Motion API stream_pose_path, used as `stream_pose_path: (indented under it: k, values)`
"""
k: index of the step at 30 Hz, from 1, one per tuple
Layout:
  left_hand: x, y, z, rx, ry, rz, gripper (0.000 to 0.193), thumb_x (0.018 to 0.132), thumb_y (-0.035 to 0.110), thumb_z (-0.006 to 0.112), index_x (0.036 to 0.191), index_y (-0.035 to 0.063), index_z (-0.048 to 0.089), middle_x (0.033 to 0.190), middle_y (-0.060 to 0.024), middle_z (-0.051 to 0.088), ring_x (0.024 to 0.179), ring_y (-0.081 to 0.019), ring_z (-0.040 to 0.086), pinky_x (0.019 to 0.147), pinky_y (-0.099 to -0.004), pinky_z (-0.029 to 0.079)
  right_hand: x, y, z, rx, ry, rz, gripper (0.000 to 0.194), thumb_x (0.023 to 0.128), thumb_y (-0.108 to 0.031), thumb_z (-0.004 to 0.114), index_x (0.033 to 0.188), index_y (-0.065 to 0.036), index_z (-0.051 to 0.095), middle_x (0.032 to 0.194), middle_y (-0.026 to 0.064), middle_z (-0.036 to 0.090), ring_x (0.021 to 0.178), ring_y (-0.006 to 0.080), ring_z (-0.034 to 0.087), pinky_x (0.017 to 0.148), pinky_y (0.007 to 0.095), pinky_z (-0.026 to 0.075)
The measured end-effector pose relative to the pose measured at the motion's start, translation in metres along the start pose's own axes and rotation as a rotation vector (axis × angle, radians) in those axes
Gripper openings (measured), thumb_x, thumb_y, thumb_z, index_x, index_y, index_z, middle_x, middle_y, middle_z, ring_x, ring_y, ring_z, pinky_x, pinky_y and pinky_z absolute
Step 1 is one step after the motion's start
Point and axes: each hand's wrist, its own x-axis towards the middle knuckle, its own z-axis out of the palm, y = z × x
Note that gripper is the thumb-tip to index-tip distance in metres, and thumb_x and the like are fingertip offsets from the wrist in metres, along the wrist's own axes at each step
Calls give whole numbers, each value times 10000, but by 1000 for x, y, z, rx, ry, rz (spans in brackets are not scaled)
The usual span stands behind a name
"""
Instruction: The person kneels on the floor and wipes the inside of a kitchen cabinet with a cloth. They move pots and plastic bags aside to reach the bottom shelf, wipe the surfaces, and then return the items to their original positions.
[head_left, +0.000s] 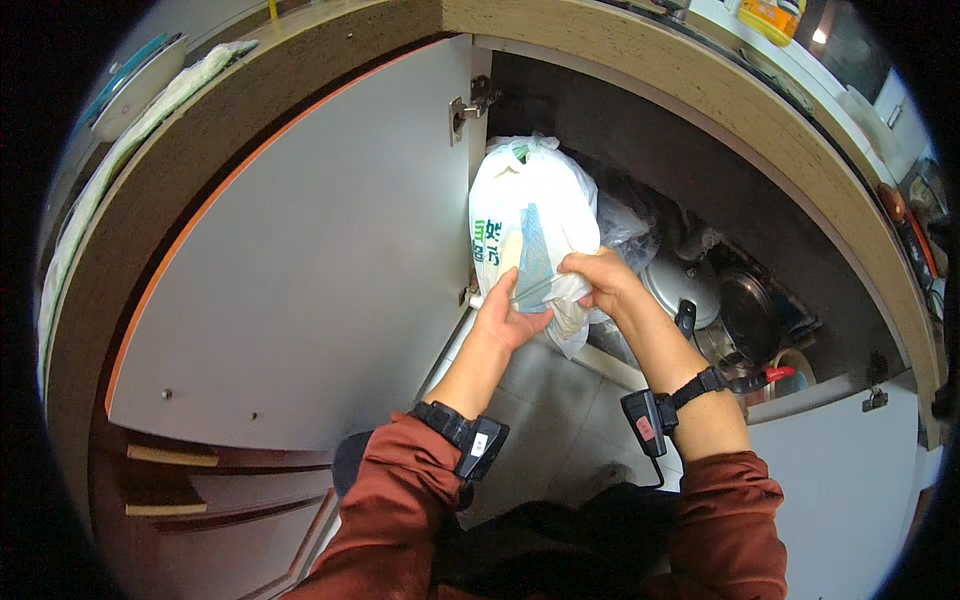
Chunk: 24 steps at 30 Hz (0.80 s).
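A filled white plastic bag (555, 180) with green writing stands at the left side of an open lower cabinet, and something blue shows through its front. My left hand (512, 315) touches the bag's lower front, thumb up and fingers spread under a fold. Pinched between the thumb and fingers of my right hand (600, 277) is the bag's plastic, at its lower right. Crumpled plastic hangs just below both hands. Behind my right wrist lies a metal pot lid (679, 289) inside the cabinet.
The cabinet door (300, 262) stands open at the left, another door (832, 480) at the lower right. Dark pans (750, 315) and a red-tipped handle (780, 373) are right of my forearm. The countertop edge (675, 56) curves above.
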Motion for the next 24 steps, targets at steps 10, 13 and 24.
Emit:
stream_pose_path:
  k: [10,13,24]
  values:
    - [18,16,-1,78,-2,139,521,847,357,501,1255,82,331,1101,-257,423,975,-363,445,930,-479,343,48,-11,-12,99,-96,-24,207,650,-125,625,838,-51,582,661,49,575,488,158,548,316,283,400]
    - [18,13,-19,29,-20,147,496,848,333,508,1235,75,335,1068,-255,438,948,-354,461,918,-463,361,59,-7,-12,79,-109,77,192,662,-166,627,835,-102,573,665,29,584,521,142,541,333,244,349]
    - [44,-24,-99,43,158,52,744,748,555,552,1315,149,293,1253,-138,385,1137,-368,373,974,-554,293,103,-10,-31,117,-208,11,168,742,-177,628,846,-58,569,699,35,592,509,115,557,337,210,414]
